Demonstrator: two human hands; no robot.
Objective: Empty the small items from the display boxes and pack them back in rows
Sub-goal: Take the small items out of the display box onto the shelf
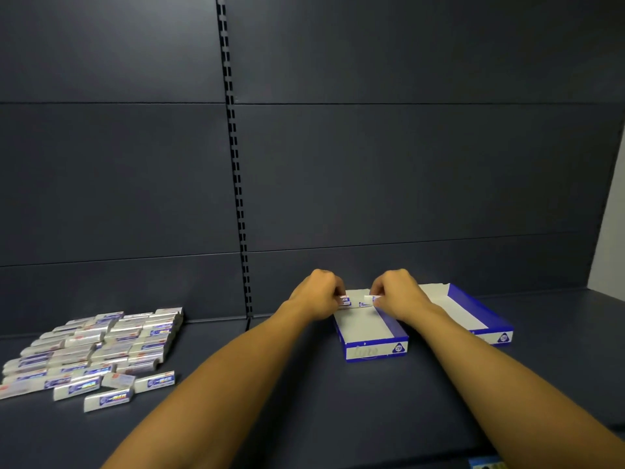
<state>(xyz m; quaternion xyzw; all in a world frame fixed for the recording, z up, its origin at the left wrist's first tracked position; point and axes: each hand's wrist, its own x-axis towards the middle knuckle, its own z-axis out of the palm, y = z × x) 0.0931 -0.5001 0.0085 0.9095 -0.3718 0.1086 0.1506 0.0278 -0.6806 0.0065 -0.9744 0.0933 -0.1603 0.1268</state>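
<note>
Both our forearms reach out over the dark shelf [304, 384]; our left hand [318, 296] and right hand [395, 292] each pinch an eraser [345, 301] at the far end of the blue-and-white box [375, 348]. Loose erasers [94, 346] lie well to the left.

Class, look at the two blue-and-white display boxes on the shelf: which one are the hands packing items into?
The nearer, left display box. Both hands hold small items at its far end, while the other box, behind and to the right, is untouched.
</note>
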